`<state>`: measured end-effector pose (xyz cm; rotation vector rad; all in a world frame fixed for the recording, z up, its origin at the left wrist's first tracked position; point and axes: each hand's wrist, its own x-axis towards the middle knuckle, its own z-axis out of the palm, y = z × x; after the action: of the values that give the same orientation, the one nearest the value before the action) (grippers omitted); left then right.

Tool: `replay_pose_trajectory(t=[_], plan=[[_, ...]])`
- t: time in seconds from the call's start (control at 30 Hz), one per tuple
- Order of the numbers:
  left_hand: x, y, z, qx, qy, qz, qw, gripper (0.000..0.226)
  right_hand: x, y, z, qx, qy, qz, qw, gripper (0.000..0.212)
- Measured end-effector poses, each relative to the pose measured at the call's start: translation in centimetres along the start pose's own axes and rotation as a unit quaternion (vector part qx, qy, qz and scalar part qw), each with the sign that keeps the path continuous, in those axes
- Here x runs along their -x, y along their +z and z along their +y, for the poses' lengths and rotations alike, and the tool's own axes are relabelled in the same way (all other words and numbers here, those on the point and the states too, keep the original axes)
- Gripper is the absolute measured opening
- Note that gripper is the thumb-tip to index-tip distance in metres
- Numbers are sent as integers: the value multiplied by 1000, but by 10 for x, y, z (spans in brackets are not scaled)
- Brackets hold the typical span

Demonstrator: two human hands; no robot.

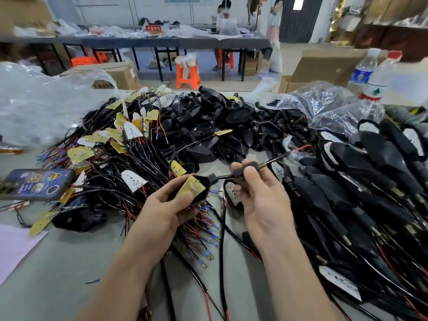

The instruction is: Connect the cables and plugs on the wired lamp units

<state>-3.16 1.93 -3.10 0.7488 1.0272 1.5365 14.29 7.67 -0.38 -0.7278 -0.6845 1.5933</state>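
My left hand (166, 209) grips a black lamp housing (199, 188) with a yellow circuit board (188, 188) set in its open side. A black cable (223, 176) leaves the housing's neck toward the right. My right hand (257, 193) pinches a black sleeve plug (243, 170) threaded on that cable. The cable carries on past the plug, up and right, to red wire ends (303, 148). Both hands are held just above the grey table (69, 262).
A tangle of wired boards (120, 144) lies to the left, empty black housings (208, 121) behind, finished units (361, 193) stacked on the right. A phone (34, 184) lies at left, two bottles (370, 75) at back right. Loose wire ends (208, 230) spread under my hands.
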Motion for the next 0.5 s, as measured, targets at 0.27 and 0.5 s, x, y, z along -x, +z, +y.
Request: replay_pose_trajectory(t=[0.27,0.5], plan=[[0,5,0,-32,53,91,994,20,0,-9,1,45,-11,-32,998,20],[9,-4,5,-93,119,132,980,29,4,-10,3,102,-16,-67,992,13]])
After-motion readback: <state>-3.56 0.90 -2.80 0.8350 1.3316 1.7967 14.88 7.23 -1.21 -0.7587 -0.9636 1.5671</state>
